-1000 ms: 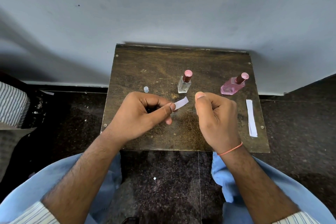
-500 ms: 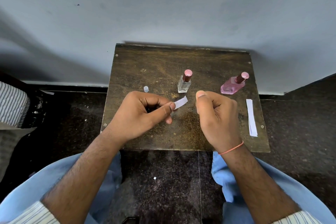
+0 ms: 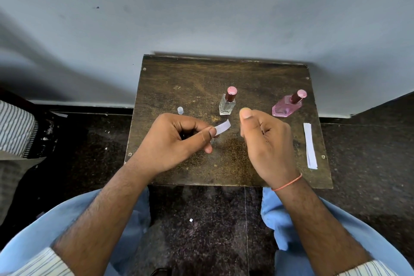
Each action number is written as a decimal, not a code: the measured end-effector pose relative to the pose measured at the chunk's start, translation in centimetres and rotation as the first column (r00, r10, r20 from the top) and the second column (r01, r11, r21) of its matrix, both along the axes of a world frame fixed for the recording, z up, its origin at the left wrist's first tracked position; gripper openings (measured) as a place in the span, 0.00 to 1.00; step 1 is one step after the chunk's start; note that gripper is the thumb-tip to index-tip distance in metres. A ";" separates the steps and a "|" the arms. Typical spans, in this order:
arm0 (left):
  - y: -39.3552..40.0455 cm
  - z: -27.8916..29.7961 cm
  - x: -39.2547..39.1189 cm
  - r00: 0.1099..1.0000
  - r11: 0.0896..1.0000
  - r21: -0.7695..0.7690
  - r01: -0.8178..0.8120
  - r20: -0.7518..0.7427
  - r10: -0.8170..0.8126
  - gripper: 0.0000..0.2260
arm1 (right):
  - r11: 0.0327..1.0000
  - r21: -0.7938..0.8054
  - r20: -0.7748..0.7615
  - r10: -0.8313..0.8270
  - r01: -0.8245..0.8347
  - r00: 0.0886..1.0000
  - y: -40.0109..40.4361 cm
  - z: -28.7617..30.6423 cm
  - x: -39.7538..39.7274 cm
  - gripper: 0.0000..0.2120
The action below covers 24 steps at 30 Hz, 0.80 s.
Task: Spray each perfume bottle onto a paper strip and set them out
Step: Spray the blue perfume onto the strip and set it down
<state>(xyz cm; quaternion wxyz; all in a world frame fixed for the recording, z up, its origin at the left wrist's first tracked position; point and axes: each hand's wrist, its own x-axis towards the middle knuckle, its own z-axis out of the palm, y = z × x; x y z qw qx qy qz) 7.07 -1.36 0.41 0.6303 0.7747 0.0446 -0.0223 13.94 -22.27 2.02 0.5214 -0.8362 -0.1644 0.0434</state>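
Note:
My left hand (image 3: 177,141) pinches a short white paper strip (image 3: 223,127) between thumb and forefinger, and its free end points right. My right hand (image 3: 266,141) hovers just right of the strip with fingers curled and thumb on top, gripping something small that the fist hides. A clear square perfume bottle (image 3: 227,105) with a pink cap stands behind the strip. A pink perfume bottle (image 3: 285,107) stands at the back right. Two or more long white strips (image 3: 310,145) lie stacked by the table's right edge.
A small clear cap (image 3: 180,110) stands on the dark wooden table (image 3: 190,78) behind my left hand. The table butts against a grey wall. Dark speckled floor surrounds it, and my knees in blue trousers are below its front edge.
Almost nothing: my right thumb has risen a little, while the left hand and the strip stay in place.

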 end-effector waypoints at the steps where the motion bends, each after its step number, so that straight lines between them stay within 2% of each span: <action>1: 0.0 0.0 0.0 1.000 1.000 0.002 0.008 0.006 -0.008 0.11 | 1.000 -0.017 -0.033 -0.003 0.003 0.999 0.0 0.0 0.1 0.26; 3: 0.0 0.0 0.1 1.000 1.000 -0.001 0.019 0.013 -0.019 0.12 | 1.000 -0.003 -0.133 0.025 -0.026 0.991 0.0 -0.1 0.3 0.26; 6: -0.1 0.1 0.1 0.999 0.999 0.005 0.038 0.003 -0.038 0.12 | 0.984 0.131 -0.255 0.152 -0.122 0.955 -0.3 -0.3 0.7 0.16; 10: 0.0 0.1 0.0 0.997 0.996 0.043 0.075 0.000 -0.075 0.11 | 0.972 0.185 -0.280 0.195 -0.146 0.940 -0.6 -0.7 0.9 0.04; 14: 0.2 0.0 0.0 0.996 0.994 0.060 0.094 -0.016 -0.093 0.10 | 0.974 0.154 -0.261 0.203 -0.167 0.944 -0.7 -0.7 1.0 0.01; 20: 0.5 -0.2 0.0 0.993 0.990 0.101 0.103 -0.065 -0.096 0.06 | 0.971 0.149 -0.302 0.226 -0.189 0.926 -1.0 -0.6 1.0 0.02; 24: 0.7 -0.1 0.2 0.996 0.999 0.031 0.041 -0.077 -0.039 0.06 | 0.979 0.126 -0.320 0.195 -0.162 0.927 -1.1 -0.6 1.1 0.02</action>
